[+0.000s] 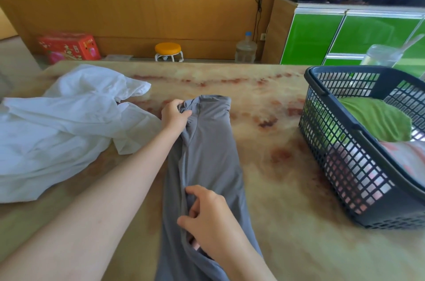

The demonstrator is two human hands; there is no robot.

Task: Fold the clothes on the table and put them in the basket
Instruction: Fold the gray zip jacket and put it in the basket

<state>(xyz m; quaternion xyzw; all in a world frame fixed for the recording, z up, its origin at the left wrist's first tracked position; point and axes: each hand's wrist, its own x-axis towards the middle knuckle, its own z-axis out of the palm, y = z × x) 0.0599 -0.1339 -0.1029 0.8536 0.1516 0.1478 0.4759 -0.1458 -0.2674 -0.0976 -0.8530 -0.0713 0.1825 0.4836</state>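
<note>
Firmly, the left hand point(176, 114) grips the far left corner of the grey garment point(207, 154), its fingers curled round a bunch of fabric. The right hand point(207, 209), nearer the person at about 6 o'clock, pinches a fold along the garment's left edge, thumb and fingers closed on the cloth. The grey garment lies as a long narrow strip down the middle of the table point(276, 124), running from the centre toward 6 o'clock.

Just beside it, at 9 o'clock, a white garment point(57, 131) lies crumpled. At 3 o'clock a dark mesh basket point(345, 154) stands on the table, well apart from the grey garment, with a green cloth point(377, 117) and a pink cloth point(409, 158) inside. The tabletop is glossy, a beige marble pattern with reddish-brown veins. Behind the basket, at 2 o'clock, a clear jar point(379, 56) holds a pale utensil.

On the floor beyond the far edge stand an orange-topped stool point(167, 49) at 12 o'clock, a red box point(69, 47) at 10 o'clock and a large water bottle point(246, 49) at 1 o'clock, all before a tan panelled wall. A green cabinet point(322, 36) fills the 2 o'clock corner.
</note>
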